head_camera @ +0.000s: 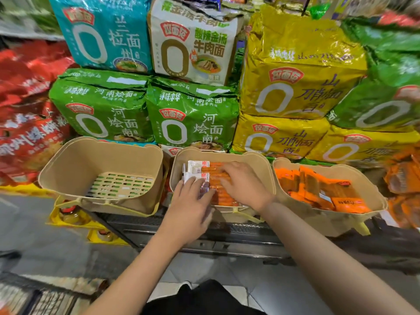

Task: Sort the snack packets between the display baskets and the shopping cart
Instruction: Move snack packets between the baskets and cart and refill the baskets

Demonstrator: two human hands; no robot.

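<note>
Left hand (189,202) and right hand (244,184): both lay flat, fingers extended, on the snack packets (213,176) in the middle basket (264,169). Left basket (75,160) showed its slotted floor; right basket (372,201) held orange packets (318,187). Behind: stacked noodle multipacks (193,114).

The left basket (68,164) is open from above; noodle multipacks (191,114) wall the back, and orange packets (318,189) fill the right basket (372,214).

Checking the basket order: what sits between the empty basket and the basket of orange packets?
In the head view, the middle basket sits there, holding snack packets under both hands.
</note>
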